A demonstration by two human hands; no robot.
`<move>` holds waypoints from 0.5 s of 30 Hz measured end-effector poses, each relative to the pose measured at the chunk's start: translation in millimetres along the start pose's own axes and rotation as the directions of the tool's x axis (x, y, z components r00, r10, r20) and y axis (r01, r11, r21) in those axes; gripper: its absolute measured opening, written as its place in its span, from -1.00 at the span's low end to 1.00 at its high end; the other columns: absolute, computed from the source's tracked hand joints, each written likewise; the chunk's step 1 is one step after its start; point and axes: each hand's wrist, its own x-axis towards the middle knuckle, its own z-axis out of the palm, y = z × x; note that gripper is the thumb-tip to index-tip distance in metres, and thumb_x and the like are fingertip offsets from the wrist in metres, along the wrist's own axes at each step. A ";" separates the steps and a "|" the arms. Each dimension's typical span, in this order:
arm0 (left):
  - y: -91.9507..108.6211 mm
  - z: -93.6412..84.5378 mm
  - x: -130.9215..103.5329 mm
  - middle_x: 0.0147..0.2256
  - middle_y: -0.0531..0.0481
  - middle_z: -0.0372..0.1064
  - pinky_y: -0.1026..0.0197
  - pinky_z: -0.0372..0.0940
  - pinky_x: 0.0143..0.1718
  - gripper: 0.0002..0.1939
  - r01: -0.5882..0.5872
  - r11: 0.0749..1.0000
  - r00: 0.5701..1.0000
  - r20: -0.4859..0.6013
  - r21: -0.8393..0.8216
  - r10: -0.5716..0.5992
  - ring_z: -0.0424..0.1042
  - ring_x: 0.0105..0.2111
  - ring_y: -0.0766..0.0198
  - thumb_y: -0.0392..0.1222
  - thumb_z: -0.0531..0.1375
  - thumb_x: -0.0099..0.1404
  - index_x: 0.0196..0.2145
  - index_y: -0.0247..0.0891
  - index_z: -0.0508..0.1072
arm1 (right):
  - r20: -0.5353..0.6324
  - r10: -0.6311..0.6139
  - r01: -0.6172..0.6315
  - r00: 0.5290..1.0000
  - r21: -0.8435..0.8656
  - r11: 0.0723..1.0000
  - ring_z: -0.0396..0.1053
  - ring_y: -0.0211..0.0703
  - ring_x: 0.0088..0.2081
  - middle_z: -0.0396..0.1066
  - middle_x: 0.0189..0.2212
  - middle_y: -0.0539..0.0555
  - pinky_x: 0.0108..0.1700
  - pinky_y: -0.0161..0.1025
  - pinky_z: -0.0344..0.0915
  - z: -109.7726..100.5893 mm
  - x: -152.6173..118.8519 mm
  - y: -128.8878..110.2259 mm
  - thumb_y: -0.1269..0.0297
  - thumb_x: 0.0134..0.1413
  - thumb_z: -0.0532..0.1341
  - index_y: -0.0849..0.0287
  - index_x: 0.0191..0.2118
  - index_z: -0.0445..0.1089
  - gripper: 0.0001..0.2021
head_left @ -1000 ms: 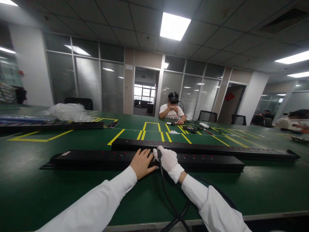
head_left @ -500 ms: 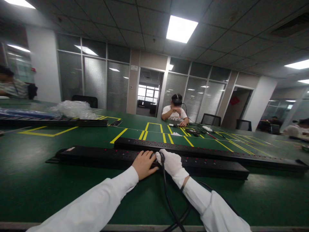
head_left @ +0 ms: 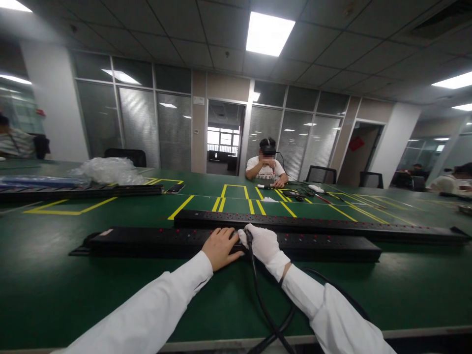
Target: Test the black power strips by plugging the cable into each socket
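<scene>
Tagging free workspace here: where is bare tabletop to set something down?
Bare tabletop lies between the left sleeve and the left end of the near power strip, and at front right, beyond the right sleeve and black cable. It is crowded at the left hand, gloved right hand and rear-left plastic wrap.

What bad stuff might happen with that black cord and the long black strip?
The right hand grips the end of the cord right beside the bare left hand, so a slip could poke it. The cord also crosses itself by the edge of the table, so it might tangle or tug. And the far strip lies just behind the near strip; a hard push might bump them together.
</scene>
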 end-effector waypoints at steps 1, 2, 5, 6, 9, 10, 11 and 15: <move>0.0 0.3 0.0 -0.05 -0.17 0.23 0.00 0.07 -0.06 -0.50 -0.001 1.000 1.000 -0.001 0.000 0.001 0.19 -0.04 0.04 0.16 -0.01 0.18 -0.05 -0.21 0.24 | -0.004 0.000 0.000 1.000 -0.002 1.000 0.32 -0.31 -0.49 0.41 -0.56 -0.03 -0.46 -0.38 -0.07 0.5 -0.1 0.0 0.01 0.15 -0.13 0.07 -0.38 0.33 -0.62; 0.0 0.7 -0.1 -0.05 -0.17 0.23 0.00 0.07 -0.05 -0.50 -0.002 1.000 1.000 -0.004 0.000 0.002 0.19 -0.04 0.04 0.15 0.00 0.18 -0.05 -0.21 0.25 | -0.006 0.001 -0.001 1.000 -0.004 1.000 0.32 -0.31 -0.50 0.41 -0.56 -0.03 -0.46 -0.38 -0.07 1.0 -0.2 0.1 0.01 0.15 -0.13 0.07 -0.38 0.32 -0.62; 0.0 2.1 -0.4 -0.05 -0.17 0.23 0.00 0.07 -0.05 -0.51 -0.002 1.000 1.000 -0.019 0.002 0.002 0.19 -0.03 0.04 0.14 0.00 0.17 -0.05 -0.21 0.24 | -0.011 -0.001 0.001 1.000 -0.005 1.000 0.32 -0.31 -0.49 0.40 -0.56 -0.03 -0.45 -0.38 -0.07 2.0 -0.6 0.1 0.01 0.16 -0.13 0.07 -0.38 0.32 -0.62; 0.1 2.5 -0.5 -0.05 -0.17 0.23 0.00 0.07 -0.05 -0.51 -0.002 1.000 1.000 -0.022 0.004 0.002 0.19 -0.03 0.04 0.14 0.01 0.17 -0.05 -0.21 0.24 | -0.012 -0.001 0.001 1.000 -0.005 1.000 0.32 -0.31 -0.49 0.41 -0.56 -0.03 -0.45 -0.38 -0.07 1.9 -0.7 0.1 0.01 0.16 -0.13 0.07 -0.37 0.33 -0.62; 0.6 3.0 -0.7 -0.05 -0.17 0.22 0.00 0.07 -0.05 -0.51 -0.001 1.000 1.000 -0.017 0.011 0.001 0.19 -0.03 0.04 0.13 0.00 0.18 -0.04 -0.22 0.23 | -0.010 0.000 0.000 1.000 -0.004 1.000 0.32 -0.32 -0.49 0.41 -0.56 -0.03 -0.45 -0.38 -0.07 1.1 -0.7 -0.1 0.01 0.15 -0.12 0.08 -0.37 0.33 -0.63; 0.9 3.0 -0.7 -0.05 -0.17 0.22 -0.01 0.07 -0.05 -0.51 0.001 1.000 1.000 -0.016 0.012 -0.001 0.19 -0.03 0.04 0.13 0.00 0.18 -0.04 -0.22 0.23 | -0.006 0.000 0.000 1.000 -0.004 1.000 0.32 -0.32 -0.49 0.41 -0.56 -0.03 -0.45 -0.38 -0.07 0.8 -0.7 -0.1 0.01 0.15 -0.11 0.08 -0.37 0.33 -0.63; 1.2 2.8 -0.7 -0.05 -0.18 0.22 -0.01 0.07 -0.04 -0.51 0.004 1.000 1.000 -0.016 0.012 -0.004 0.19 -0.03 0.04 0.13 0.00 0.18 -0.04 -0.22 0.23 | -0.002 0.001 -0.001 1.000 -0.006 1.000 0.32 -0.32 -0.49 0.41 -0.56 -0.02 -0.45 -0.38 -0.07 0.5 -0.6 -0.2 0.01 0.15 -0.11 0.08 -0.37 0.33 -0.62; 2.9 1.1 -0.7 -0.05 -0.17 0.22 -0.01 0.06 -0.04 -0.53 0.017 1.000 1.000 -0.011 0.013 -0.017 0.18 -0.03 0.05 0.12 0.01 0.17 -0.05 -0.21 0.25 | 0.001 0.000 0.000 1.000 -0.020 1.000 0.33 -0.31 -0.49 0.41 -0.56 -0.02 -0.47 -0.37 -0.10 0.6 -0.2 -0.5 0.01 0.15 -0.10 0.08 -0.37 0.34 -0.63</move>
